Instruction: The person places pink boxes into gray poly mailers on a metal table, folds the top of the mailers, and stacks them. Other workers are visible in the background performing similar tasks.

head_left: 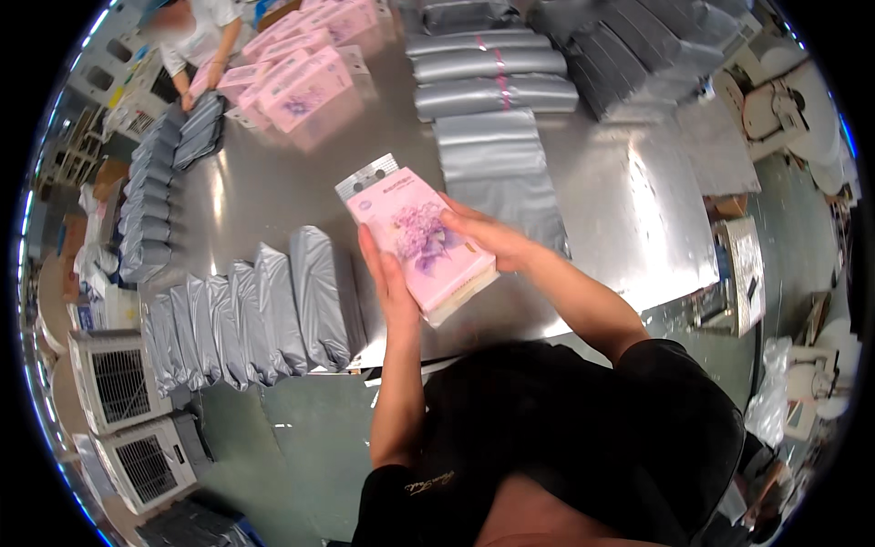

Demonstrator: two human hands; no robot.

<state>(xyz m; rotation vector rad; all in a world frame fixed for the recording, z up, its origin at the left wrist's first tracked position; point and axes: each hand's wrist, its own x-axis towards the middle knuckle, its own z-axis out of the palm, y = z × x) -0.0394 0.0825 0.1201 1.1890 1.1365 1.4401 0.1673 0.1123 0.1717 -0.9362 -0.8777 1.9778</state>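
Pink box (424, 242) held between left hand (390, 283) and right hand (492, 239): smooth printed card, likely film-wrapped, slight sheen; grey card hang tab at its top. Table (638, 219): bare sheet metal, brushed, glossy, throwing bright glare. Filled grey bags (264, 314) in a row: thin plastic film, satin, wrinkled. Flat grey bags (497, 159) stacked beyond: same film, smoother, silvery shine. Pink boxes (305, 87) far off: glossy card. Person's shirt (583, 428): matt black cloth. Fan units (123, 383) on the floor: dull white plastic with grilles
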